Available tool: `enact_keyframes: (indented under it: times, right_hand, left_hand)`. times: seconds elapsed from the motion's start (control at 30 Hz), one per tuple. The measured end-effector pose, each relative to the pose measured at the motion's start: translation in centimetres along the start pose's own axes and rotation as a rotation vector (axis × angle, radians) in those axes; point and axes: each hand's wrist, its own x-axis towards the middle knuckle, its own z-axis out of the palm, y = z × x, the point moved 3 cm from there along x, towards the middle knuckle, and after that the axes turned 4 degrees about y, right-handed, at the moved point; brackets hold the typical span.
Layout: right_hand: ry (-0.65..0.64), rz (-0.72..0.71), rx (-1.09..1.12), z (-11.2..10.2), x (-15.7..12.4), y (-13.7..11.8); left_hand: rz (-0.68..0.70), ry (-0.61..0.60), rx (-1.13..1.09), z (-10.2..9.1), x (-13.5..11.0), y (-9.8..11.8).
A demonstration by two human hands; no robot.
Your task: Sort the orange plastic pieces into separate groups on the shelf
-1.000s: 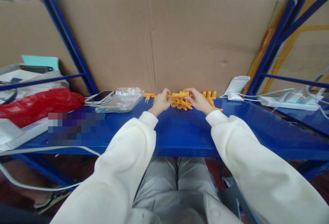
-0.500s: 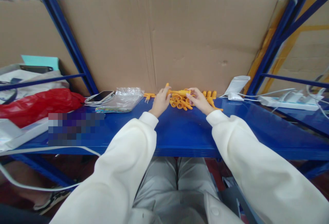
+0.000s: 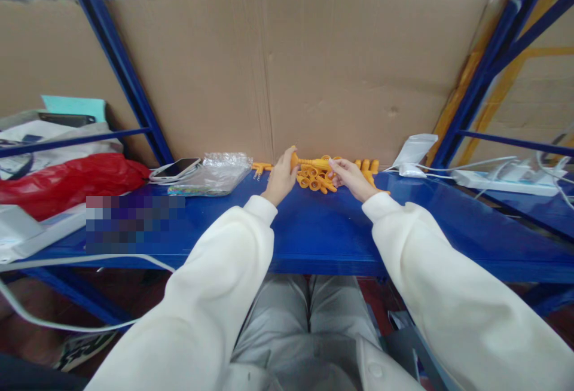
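Plainly, bare shelf [image 3: 323, 229] reaches the near edge; cardboard [image 3: 359, 68] bounds the far.
Left hand [image 3: 281, 178], right hand [image 3: 352, 177]: fingers clamped on one yellow piece [image 3: 313, 163]; leftward, one phone [image 3: 180, 167].

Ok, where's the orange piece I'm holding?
In the head view, the piece is just right of centre, between left hand and right hand, by the pile.

Blue metal racking [image 3: 128, 80], cardboard panels [image 3: 350, 68] and piled yellow parts [image 3: 327, 183] suggest a workshop.

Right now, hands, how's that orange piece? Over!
Left hand gripping one end of the orange piece. Right hand at its other end. Other orange pieces crowded close by.
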Motion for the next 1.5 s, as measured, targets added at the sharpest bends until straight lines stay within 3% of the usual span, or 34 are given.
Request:
enact_keyframes:
  times: [0.43, 0.87, 1.13, 1.5]
  right_hand:
    - [0.001, -0.021, 0.109, -0.1, 0.5, 0.6]
    - [-0.014, 0.118, 0.190, 0.4, 0.0, 0.4]
    - [-0.107, 0.015, 0.100, 0.3, -0.1, 0.3]
    - [0.004, -0.100, -0.082, 0.7, -0.1, -0.7]
  left_hand:
    - [0.044, 0.005, -0.047, 0.2, 0.1, -0.3]
    - [0.022, -0.006, -0.074, 0.1, -0.1, 0.2]
    - [0.088, 0.011, -0.068, 0.3, -0.2, 0.3]
    - [0.090, 0.006, -0.062, 0.4, 0.3, -0.3]
